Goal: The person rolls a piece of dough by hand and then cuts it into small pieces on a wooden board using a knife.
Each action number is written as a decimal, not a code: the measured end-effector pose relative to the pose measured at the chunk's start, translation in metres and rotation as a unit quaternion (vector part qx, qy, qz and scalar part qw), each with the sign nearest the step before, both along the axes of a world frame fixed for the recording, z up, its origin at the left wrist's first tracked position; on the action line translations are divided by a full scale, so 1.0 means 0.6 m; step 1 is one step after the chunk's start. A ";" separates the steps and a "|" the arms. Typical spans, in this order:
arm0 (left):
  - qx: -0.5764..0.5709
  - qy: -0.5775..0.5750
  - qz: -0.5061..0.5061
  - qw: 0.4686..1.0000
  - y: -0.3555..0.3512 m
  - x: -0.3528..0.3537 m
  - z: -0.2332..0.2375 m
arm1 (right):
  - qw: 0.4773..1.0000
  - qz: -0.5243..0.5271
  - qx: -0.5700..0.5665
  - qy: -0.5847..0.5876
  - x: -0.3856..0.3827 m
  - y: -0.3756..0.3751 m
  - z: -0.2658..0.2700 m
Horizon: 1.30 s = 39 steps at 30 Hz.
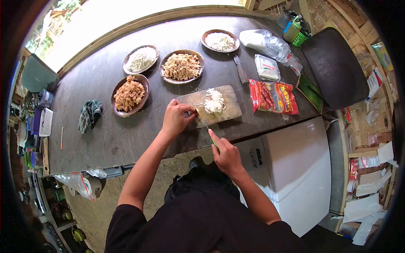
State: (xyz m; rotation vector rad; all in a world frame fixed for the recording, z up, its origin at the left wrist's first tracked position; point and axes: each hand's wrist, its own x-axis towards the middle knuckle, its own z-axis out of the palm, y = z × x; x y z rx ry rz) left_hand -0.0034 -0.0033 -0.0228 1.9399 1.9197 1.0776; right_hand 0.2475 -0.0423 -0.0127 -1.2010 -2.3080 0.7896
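A wooden cutting board (pixel 230 118) lies near the table's front edge, with a heap of pale shredded strips (pixel 214 101) on its right half. My left hand (pixel 177 117) rests at the board's left side, thumb and fingertips pinched together. What they hold, if anything, is too small to make out; thin pale bits lie beside them. My right hand (pixel 228 155) is closed round the green handle of a knife (pixel 214 141), just off the board's front edge. The knife's blade is mostly hard to see against the board and table.
Behind the board are a bowl of light brown crispy pieces (pixel 181 66), a bowl of reddish-brown pieces (pixel 130 96) and two bowls of white shreds (pixel 141 59). Right of it lie a red sausage packet (pixel 274 98), a white packet (pixel 267 68) and a black tray (pixel 335 69). A checked cloth (pixel 90 116) lies left.
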 end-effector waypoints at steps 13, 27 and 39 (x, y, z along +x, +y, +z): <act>0.027 0.069 -0.024 0.997 -0.003 -0.003 0.000 | 1.000 -0.009 0.020 0.013 -0.007 0.011 -0.008; 0.068 0.075 -0.028 0.994 -0.001 -0.002 -0.014 | 1.000 0.003 0.024 0.008 -0.025 0.013 -0.016; 0.108 0.166 -0.035 0.980 -0.010 -0.004 -0.012 | 1.000 -0.001 0.000 -0.017 -0.008 -0.009 0.006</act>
